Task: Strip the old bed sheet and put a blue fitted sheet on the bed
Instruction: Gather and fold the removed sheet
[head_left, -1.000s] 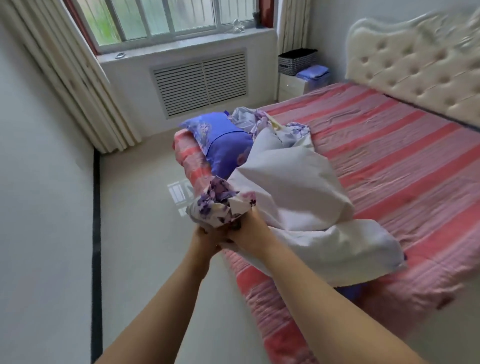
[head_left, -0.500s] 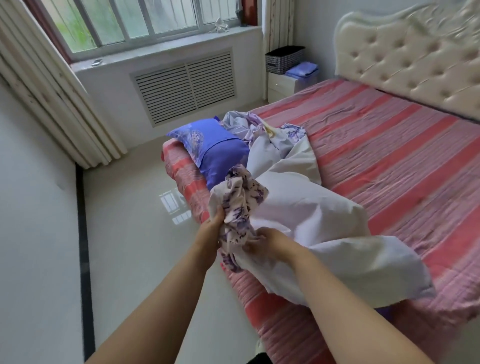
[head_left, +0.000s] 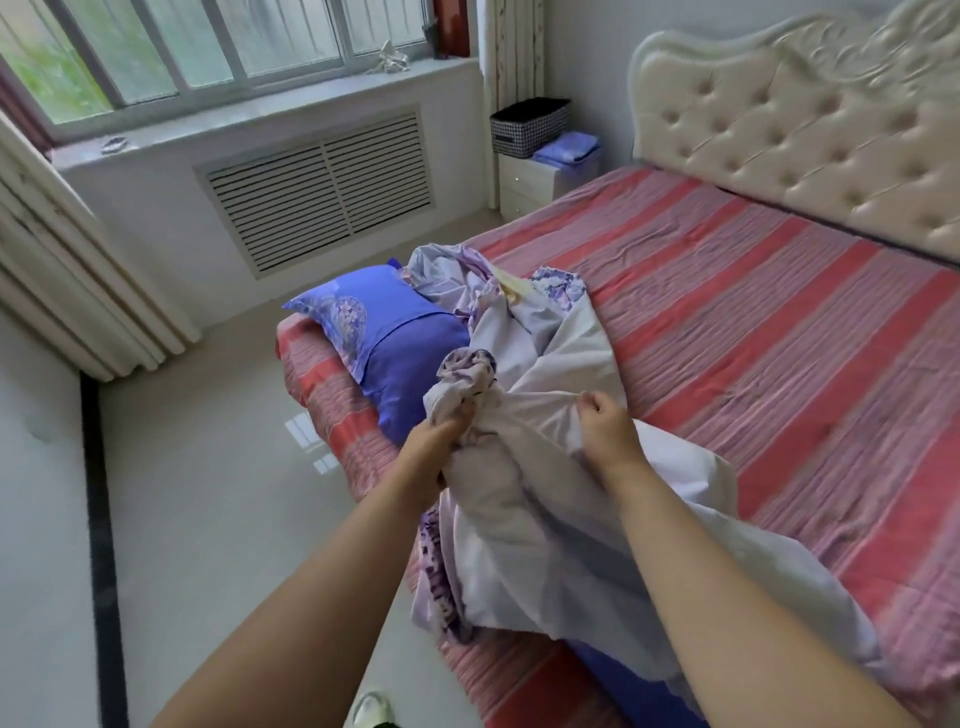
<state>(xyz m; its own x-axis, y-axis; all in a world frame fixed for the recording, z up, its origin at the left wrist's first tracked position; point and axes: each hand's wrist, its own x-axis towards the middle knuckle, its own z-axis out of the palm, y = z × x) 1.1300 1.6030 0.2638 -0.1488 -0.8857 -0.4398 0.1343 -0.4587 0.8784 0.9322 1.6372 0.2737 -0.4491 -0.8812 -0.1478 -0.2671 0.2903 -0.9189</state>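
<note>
**Old sheet bundled at the bed's edge, hands now spread apart**

Daylight from the barred window falls across a bedroom where the red-striped mattress cover (head_left: 779, 322) lies bare up to the tufted cream headboard (head_left: 810, 119). At the near edge sits the old sheet (head_left: 524, 467), white on its underside with a purple floral print, gathered into a loose heap beside a blue pillow (head_left: 384, 343).

A second ago both hands met on one wad of cloth; now they have parted. The left hand (head_left: 434, 441) grips the bunched printed end, fingers buried in the folds. The right hand (head_left: 605, 423) has shifted sideways and pinches a fresh fold of the white side with curled fingers. That likely means the gathering goes on, so stripping looks nearly done.

What seems to be folded blue fabric (head_left: 566, 148) rests on the nightstand (head_left: 524, 182), well apart from the hands, possibly the fitted sheet, not yet touched.
</note>
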